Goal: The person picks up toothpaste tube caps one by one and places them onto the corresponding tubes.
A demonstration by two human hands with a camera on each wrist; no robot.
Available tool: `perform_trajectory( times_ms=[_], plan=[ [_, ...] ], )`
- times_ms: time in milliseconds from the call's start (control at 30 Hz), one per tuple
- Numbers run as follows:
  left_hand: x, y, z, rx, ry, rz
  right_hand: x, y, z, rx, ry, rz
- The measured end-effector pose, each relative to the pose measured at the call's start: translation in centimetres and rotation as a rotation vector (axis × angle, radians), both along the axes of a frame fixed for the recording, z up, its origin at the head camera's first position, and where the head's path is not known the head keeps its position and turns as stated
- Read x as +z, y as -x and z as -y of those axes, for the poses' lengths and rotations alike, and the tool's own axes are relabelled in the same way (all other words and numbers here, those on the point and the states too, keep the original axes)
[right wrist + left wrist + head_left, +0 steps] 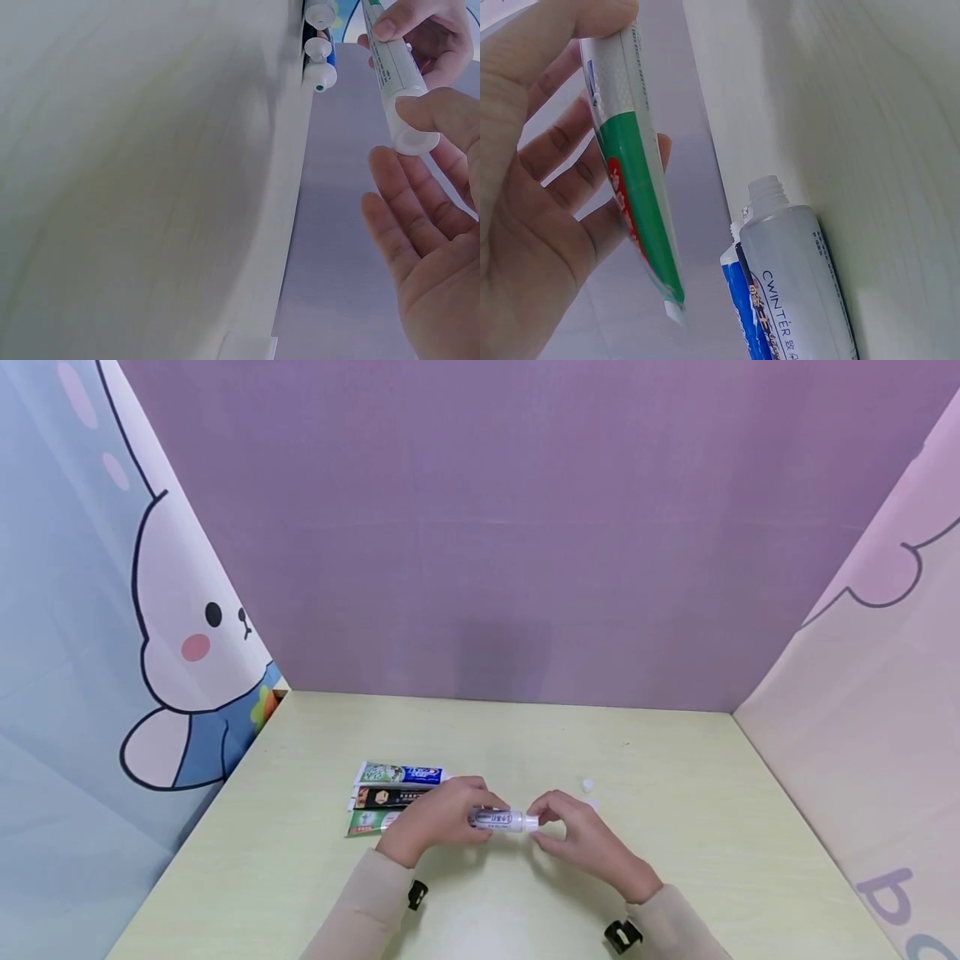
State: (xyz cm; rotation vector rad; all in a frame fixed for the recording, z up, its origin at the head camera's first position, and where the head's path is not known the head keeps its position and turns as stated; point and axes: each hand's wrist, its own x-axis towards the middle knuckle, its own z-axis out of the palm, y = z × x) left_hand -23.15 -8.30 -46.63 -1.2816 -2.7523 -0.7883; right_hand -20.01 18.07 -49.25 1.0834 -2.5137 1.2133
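Observation:
A white-and-green toothpaste tube [634, 180] is raised over the table, lying level between the two hands in the head view. My left hand [450, 810] grips its body, thumb on one face and fingers behind. At the tube's other end, my right hand [577, 835] pinches the white cap [415, 140] between thumb and fingers; its other fingers are spread. Beside the left hand lie three more toothpaste tubes: a green-and-blue one [397, 774], a black one [386, 797] and a green one [371, 822]. The left wrist view shows a bare threaded nozzle [767, 193] on the nearest.
Small white caps [587, 785] lie on the pale wooden table [675, 777] beyond my right hand. A purple panel [510, 527] stands along the back edge, with printed cloths [67, 693] at both sides. Black straps [622, 935] sit at the wrists.

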Motion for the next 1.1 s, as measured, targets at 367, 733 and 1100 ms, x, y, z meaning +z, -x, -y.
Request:
perform_trajectory(
  times_ms=[367, 733, 1100],
  plan=[
    [0.03, -0.02, 0.13, 0.014, 0.004, 0.005, 0.03, 0.08, 0.12, -0.010, 0.019, 0.130],
    [0.18, -0.02, 0.18, 0.022, -0.003, 0.002, 0.50, -0.03, 0.28, -0.055, -0.031, 0.176],
    [0.34, -0.03, -0.01, -0.003, -0.015, -0.018, 0.58, 0.02, 0.21, -0.089, -0.105, 0.217]
  ],
)
